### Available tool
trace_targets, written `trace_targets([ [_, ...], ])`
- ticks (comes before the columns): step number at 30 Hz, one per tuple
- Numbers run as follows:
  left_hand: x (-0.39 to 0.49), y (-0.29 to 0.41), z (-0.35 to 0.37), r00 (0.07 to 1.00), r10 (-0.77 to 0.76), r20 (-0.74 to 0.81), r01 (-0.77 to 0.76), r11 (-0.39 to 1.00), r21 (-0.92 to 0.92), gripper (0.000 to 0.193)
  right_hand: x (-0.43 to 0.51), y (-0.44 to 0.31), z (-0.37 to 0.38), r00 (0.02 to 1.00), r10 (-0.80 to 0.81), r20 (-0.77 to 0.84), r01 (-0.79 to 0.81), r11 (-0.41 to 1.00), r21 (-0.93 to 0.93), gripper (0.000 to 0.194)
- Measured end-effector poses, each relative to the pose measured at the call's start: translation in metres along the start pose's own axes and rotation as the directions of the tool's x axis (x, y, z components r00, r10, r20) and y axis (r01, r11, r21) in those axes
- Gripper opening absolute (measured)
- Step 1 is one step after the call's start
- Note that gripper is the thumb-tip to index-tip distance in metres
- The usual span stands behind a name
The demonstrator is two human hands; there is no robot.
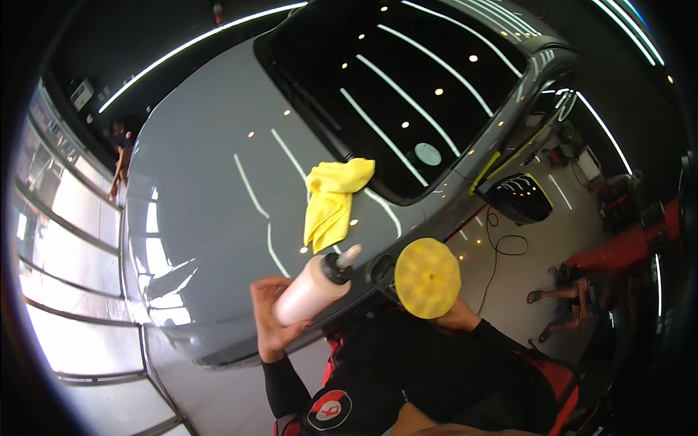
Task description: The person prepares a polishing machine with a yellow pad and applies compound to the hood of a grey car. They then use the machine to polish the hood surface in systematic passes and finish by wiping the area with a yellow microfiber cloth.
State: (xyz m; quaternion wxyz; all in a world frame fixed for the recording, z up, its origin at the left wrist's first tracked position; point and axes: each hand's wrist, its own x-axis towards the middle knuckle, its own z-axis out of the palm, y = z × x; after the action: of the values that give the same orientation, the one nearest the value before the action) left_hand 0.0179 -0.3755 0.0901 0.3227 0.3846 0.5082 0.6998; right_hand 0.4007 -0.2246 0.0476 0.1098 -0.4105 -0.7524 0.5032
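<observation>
My left hand [272,316] is closed around a squeeze bottle [311,291] of pale pink liquid with a black collar and a pointed nozzle, tilted up to the right over the edge of a grey car hood [207,191]. At the right, my right hand [458,317] is mostly hidden behind a round yellow foam polishing pad [428,278]. The pad faces the camera, mounted on a black polisher [381,271] that this hand appears to hold. A crumpled yellow microfiber cloth [330,204] lies on the hood beside the windshield, just beyond the bottle.
The car's side mirror [515,199] juts out at the right, with yellow-green tape along its edge. A dark cable [496,250] loops on the floor. A person [581,300] sits by red equipment [627,245] at the right; another person [121,155] stands beyond the hood. Glass panels line the left.
</observation>
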Motion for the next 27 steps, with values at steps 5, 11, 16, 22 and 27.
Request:
trace_targets([
  [5, 0.025, -0.025, 0.020, 0.976, 0.156, -0.153, -0.176, 0.976, -0.130, 0.088, 0.017, 0.024, -0.043, 0.998, -0.042, 0.051, 0.050, 0.986, -0.160, 0.058],
  [11, 0.059, -0.046, 0.073, 0.909, 0.156, -0.387, -0.342, 0.809, -0.478, 0.086, 0.027, 0.036, -0.080, 0.999, 0.000, 0.050, 0.006, 0.992, -0.124, 0.065],
  [16, 0.076, -0.076, 0.069, 0.919, 0.200, -0.340, -0.392, 0.575, -0.718, 0.088, 0.041, 0.039, -0.101, 0.996, -0.079, 0.045, 0.084, 0.992, -0.097, 0.069],
  [22, 0.087, -0.021, 0.051, 0.842, 0.233, -0.487, -0.504, 0.662, -0.555, 0.077, 0.034, 0.052, -0.090, 0.986, -0.167, 0.004, 0.161, 0.946, -0.280, 0.067],
  [27, 0.090, -0.008, 0.049, 0.867, 0.030, -0.498, -0.383, 0.680, -0.625, 0.057, 0.025, 0.028, -0.053, 0.999, -0.024, -0.044, 0.005, 0.917, -0.398, 0.050],
])
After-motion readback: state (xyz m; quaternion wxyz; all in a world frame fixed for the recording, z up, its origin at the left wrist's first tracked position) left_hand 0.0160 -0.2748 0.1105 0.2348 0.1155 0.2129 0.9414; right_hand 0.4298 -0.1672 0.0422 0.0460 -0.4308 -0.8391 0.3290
